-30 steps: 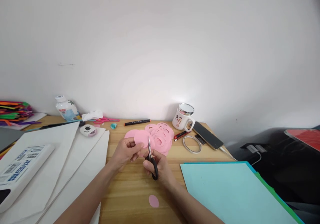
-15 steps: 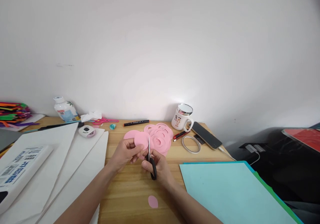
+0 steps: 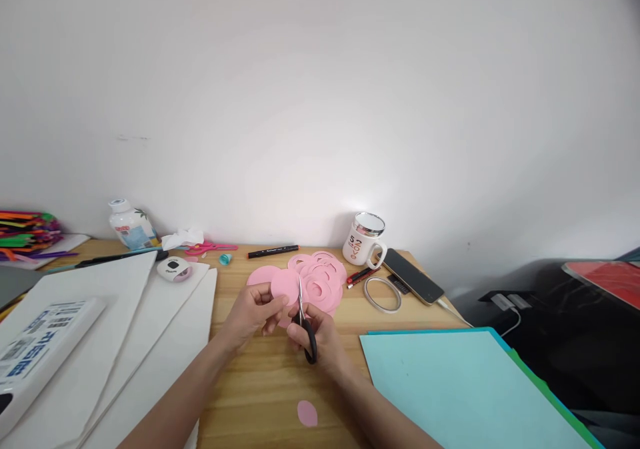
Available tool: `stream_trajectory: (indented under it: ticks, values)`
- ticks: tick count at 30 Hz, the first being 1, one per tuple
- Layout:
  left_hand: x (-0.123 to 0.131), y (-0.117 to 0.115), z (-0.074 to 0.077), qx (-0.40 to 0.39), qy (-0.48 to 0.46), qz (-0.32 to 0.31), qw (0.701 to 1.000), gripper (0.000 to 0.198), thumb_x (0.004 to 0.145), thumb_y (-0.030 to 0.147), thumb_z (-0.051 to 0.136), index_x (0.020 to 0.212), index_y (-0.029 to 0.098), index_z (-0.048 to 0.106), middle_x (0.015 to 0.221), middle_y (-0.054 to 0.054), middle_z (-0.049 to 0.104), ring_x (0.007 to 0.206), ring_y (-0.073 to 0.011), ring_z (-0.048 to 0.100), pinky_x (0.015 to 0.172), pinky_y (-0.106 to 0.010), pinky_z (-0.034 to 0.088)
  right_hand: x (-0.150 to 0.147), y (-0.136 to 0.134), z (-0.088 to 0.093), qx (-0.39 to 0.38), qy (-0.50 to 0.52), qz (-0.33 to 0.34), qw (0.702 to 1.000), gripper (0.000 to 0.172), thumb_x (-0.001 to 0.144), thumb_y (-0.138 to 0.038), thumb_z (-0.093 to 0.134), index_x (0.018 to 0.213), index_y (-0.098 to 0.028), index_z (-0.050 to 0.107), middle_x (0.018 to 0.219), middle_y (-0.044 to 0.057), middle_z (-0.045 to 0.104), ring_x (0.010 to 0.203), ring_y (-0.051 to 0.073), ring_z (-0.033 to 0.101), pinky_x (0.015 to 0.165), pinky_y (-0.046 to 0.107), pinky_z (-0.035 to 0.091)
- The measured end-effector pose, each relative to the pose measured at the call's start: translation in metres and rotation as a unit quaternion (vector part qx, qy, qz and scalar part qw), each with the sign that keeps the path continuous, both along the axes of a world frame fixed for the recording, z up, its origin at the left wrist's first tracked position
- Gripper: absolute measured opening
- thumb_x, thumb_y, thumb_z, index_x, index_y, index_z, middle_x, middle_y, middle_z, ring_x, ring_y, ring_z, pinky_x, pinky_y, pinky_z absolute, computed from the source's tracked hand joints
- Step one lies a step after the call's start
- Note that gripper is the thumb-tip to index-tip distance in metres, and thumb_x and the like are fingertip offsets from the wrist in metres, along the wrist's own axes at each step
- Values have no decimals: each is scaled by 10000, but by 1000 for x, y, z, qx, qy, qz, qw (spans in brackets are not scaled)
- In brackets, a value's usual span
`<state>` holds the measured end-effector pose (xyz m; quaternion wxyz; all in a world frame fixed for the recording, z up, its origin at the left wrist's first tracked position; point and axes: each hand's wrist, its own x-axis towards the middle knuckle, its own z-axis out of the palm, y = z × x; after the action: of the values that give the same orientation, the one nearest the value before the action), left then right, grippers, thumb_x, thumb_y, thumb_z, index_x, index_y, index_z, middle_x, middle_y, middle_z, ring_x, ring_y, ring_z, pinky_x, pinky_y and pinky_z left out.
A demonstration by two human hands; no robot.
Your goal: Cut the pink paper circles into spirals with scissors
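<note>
Pinched in the fingers of my left hand (image 3: 256,312) is a round piece of pink paper (image 3: 284,285). My right hand (image 3: 320,334) grips black-handled scissors (image 3: 311,342), whose blades point up along the right edge of that paper. Whether the blades are fully closed is hard to make out. Behind both hands lies a pile of pink paper circles and rings (image 3: 325,275), partly hidden by the held piece. Nearer to me on the wooden table (image 3: 260,395) lies a small pink petal-shaped piece (image 3: 307,413).
White sheets (image 3: 165,342) cover the left side, with a white box (image 3: 50,349) on them. A mug (image 3: 364,239), a phone (image 3: 413,276) and a tape-like ring (image 3: 383,295) stand or lie at the back right. Light blue sheets (image 3: 465,382) occupy the right. A black marker (image 3: 273,251) lies near the wall.
The whole view has shifted slightly, with things sitting a little lower now. Both hands keep nearly the same pose, the scissors still at the paper's right edge.
</note>
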<state>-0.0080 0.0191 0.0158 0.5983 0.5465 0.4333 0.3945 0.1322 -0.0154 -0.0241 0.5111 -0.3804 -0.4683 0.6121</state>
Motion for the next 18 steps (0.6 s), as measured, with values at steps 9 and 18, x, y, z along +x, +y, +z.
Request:
stream_trajectory:
  ticks: [9,18]
  values:
    - [-1,1,0,-8,-13,19,1000,326,664,375,653,540,158,444,372,68,470,294,-34,349,316,-154,228,-1,0,4,-13,-6,-7,1000,384,568,-486,701,691,-183,499,434,-78,456,344,61,371,353,180,274]
    - [1,0,-5,-6,-29,-18,999,292,728,370,603,550,151,529,438,37,522,325,-62,419,326,-182,257,-5,-2,0,0,18,8,1000,343,591,-451,712,733,-190,541,545,-36,553,383,70,408,387,198,312]
